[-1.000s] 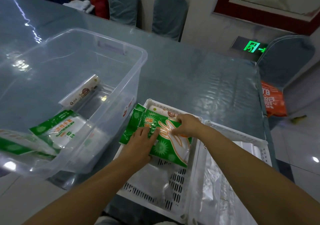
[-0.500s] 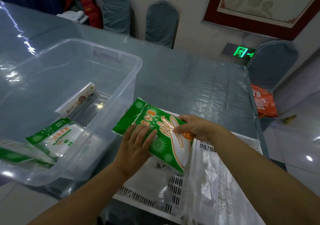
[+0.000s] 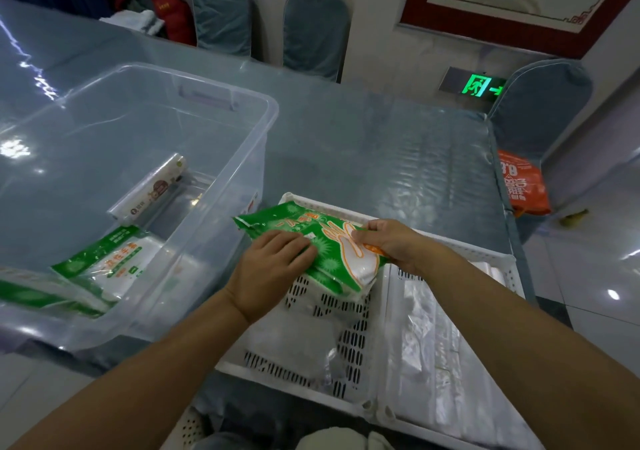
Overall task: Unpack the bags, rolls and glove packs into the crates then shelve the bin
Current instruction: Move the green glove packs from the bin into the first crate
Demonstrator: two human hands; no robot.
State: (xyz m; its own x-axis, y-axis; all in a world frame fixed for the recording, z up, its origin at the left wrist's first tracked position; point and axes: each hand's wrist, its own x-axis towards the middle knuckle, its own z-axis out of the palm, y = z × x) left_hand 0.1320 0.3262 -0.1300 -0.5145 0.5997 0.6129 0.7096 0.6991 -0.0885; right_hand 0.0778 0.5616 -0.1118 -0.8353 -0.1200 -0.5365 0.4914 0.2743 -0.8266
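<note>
Green glove pack (image 3: 308, 242) held over the far end of a white slatted crate (image 3: 346, 332) | clear bin (image 3: 221, 110) at left, second crate (image 3: 450, 345) at right, both on a glossy blue table (image 3: 381, 145); covered chairs (image 3: 221, 10) and exit sign (image 3: 479, 86) behind | left hand (image 3: 270, 269) lies flat on pack, fingers together; right hand (image 3: 391, 242) pinches its right edge.

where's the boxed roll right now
In the head view the boxed roll lies left of centre on the clear bin floor, leaning on its far wall, just beyond the glove pack left inside.
</note>
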